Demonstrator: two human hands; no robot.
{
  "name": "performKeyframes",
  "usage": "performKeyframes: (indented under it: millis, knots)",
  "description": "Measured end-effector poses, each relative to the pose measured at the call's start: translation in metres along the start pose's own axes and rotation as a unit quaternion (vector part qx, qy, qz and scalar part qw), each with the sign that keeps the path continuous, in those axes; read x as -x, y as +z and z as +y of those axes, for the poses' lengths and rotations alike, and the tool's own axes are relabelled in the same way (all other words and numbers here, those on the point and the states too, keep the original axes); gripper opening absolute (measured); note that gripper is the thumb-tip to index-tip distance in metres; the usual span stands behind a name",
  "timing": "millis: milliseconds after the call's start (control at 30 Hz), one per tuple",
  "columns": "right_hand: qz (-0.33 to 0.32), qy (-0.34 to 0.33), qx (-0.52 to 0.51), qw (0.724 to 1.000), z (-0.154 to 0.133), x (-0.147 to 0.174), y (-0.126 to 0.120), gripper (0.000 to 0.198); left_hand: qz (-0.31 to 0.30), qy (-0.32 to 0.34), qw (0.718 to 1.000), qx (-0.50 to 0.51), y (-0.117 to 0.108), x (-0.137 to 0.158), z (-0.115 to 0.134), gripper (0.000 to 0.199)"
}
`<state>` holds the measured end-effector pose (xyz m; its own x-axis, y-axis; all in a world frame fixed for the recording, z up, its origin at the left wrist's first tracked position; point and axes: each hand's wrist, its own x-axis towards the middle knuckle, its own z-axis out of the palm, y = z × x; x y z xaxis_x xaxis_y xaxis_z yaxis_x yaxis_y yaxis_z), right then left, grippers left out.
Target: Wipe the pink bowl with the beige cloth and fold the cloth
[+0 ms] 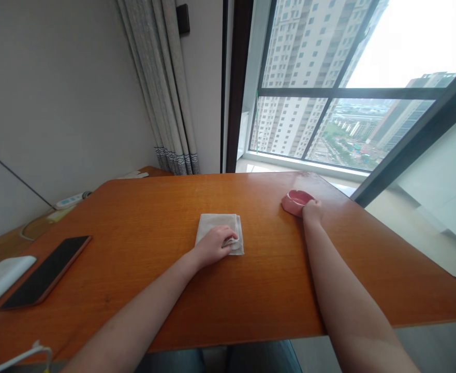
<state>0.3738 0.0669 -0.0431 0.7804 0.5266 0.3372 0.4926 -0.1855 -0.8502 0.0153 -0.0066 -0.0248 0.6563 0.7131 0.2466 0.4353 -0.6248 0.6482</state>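
Observation:
A folded whitish cloth (208, 224) lies flat near the middle of the wooden table (142, 217). My left hand (214, 244) rests on it, fingers curled and pinching a bunched fold of the fabric. Farther off to the right, a pink ashtray-like dish (294, 203) with an angular rim is at the table's far right part. My right hand (312, 211) is closed on the near right side of its rim. The dish looks slightly tilted; whether its base touches the table, I cannot tell.
On the left lie a dark flat tablet-like slab (47, 272) and a white object (4, 280). A white cable (18, 357) shows at the near left corner. Behind the left edge is a power strip (70, 201). A curtain (165, 93) and large window stand beyond.

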Motion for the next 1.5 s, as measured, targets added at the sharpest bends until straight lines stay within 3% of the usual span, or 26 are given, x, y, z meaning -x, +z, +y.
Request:
performKeyframes:
  millis: [100,167,200,233,300,367,433,500,600,733,800,833,900,967,1033,1100,1200,1300,1500]
  knots:
    - [0.063,0.009,0.014,0.998,-0.02,0.013,-0.004,0.047,0.068,-0.026,0.995,0.063,-0.003,-0.001,0.002,0.032]
    - [0.066,-0.077,0.007,0.995,-0.043,0.033,-0.003,0.052,0.168,-0.049,0.979,0.108,-0.008,-0.002,0.002,0.03]
    - [0.036,-0.169,-0.006,0.985,-0.056,0.048,-0.002,0.053,0.231,-0.063,0.962,0.129,-0.011,-0.002,0.001,0.028]
    - [-0.011,-0.246,-0.027,0.969,-0.069,0.067,0.001,0.051,0.294,-0.078,0.941,0.149,-0.015,-0.003,0.0,0.027]
    - [-0.178,-0.334,-0.057,0.924,-0.093,0.114,0.006,0.043,0.399,-0.109,0.893,0.18,-0.022,-0.003,-0.005,0.023]
    - [-0.362,-0.391,-0.01,0.846,-0.11,0.163,0.01,0.04,0.462,-0.134,0.855,0.197,-0.03,-0.002,-0.012,0.019]
    - [-0.445,-0.405,0.077,0.795,-0.117,0.198,0.012,0.049,0.493,-0.158,0.83,0.206,-0.037,-0.002,-0.022,0.015]
    - [-0.476,-0.401,0.15,0.768,-0.116,0.21,0.013,0.052,0.512,-0.174,0.816,0.205,-0.041,-0.002,-0.032,0.013]
    - [-0.459,-0.367,0.21,0.781,-0.105,0.187,0.02,0.042,0.54,-0.186,0.797,0.197,-0.043,-0.003,-0.046,0.012]
    - [-0.416,-0.326,0.22,0.82,-0.086,0.142,0.034,0.038,0.586,-0.238,0.74,0.228,-0.043,-0.003,-0.058,0.022]
    - [-0.412,-0.327,0.205,0.825,-0.08,0.134,0.039,0.038,0.611,-0.217,0.737,0.19,-0.043,-0.002,-0.057,0.029]
    - [-0.414,-0.332,0.197,0.825,-0.079,0.134,0.04,0.038,0.609,-0.189,0.754,0.158,-0.043,-0.001,-0.055,0.03]
    - [-0.413,-0.353,0.184,0.819,-0.08,0.14,0.039,0.038,0.534,-0.12,0.832,0.089,-0.042,-0.001,-0.046,0.025]
    - [-0.409,-0.387,0.167,0.809,-0.085,0.147,0.035,0.039,0.383,-0.065,0.921,0.021,-0.037,-0.002,-0.038,0.017]
    - [-0.416,-0.419,0.147,0.793,-0.091,0.153,0.029,0.041,0.244,-0.041,0.967,-0.055,-0.031,-0.003,-0.034,0.015]
    - [-0.432,-0.431,0.136,0.781,-0.095,0.156,0.025,0.035,0.166,-0.057,0.977,-0.122,-0.027,-0.003,-0.036,0.017]
    - [-0.445,-0.421,0.143,0.777,-0.099,0.155,0.023,0.025,0.118,-0.116,0.971,-0.171,-0.026,-0.002,-0.043,0.018]
    - [-0.449,-0.405,0.157,0.781,-0.099,0.151,0.023,0.024,0.114,-0.143,0.965,-0.187,-0.03,-0.001,-0.048,0.016]
    - [-0.437,-0.398,0.19,0.784,-0.104,0.149,0.018,0.015,0.122,-0.135,0.961,-0.207,-0.034,-0.001,-0.042,0.013]
